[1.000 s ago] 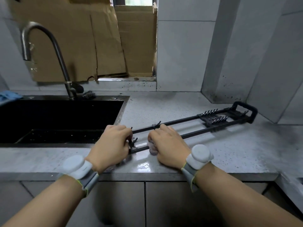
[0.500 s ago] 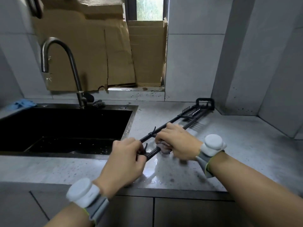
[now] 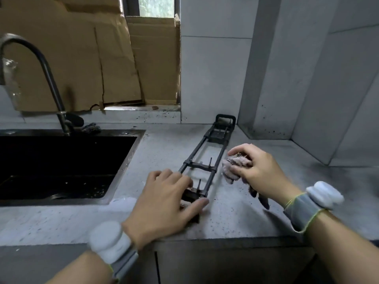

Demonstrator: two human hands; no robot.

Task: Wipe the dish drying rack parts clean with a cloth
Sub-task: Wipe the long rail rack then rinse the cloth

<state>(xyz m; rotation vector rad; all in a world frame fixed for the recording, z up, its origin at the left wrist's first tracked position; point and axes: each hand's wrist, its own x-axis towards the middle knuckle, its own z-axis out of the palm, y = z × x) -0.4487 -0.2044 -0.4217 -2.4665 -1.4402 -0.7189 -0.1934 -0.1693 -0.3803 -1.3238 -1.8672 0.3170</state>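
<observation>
The rack part (image 3: 207, 160), a long black frame of two rails with crossbars, lies flat on the table (image 3: 266, 218), running from near the front edge back toward the wall corner, to the right of the sink (image 3: 61, 165). The left hand (image 3: 164, 203) rests over the near end, its grip loose, fingers spread across the end bracket and thumb just beside the right rail; it seems to press rather than clasp, though the palm hides the contact. The right hand (image 3: 260, 173) holds the bunched cloth (image 3: 232, 167) in a closed grip, just beside the right rail at the middle crossbar.

To wipe well, the left hand should pin the near end firmly so the frame does not slide or swivel on the wet-looking table. The cloth would best be wrapped round the rail and drawn along its length, then worked round the crossbar pegs, where dirt likely gathers.
</observation>
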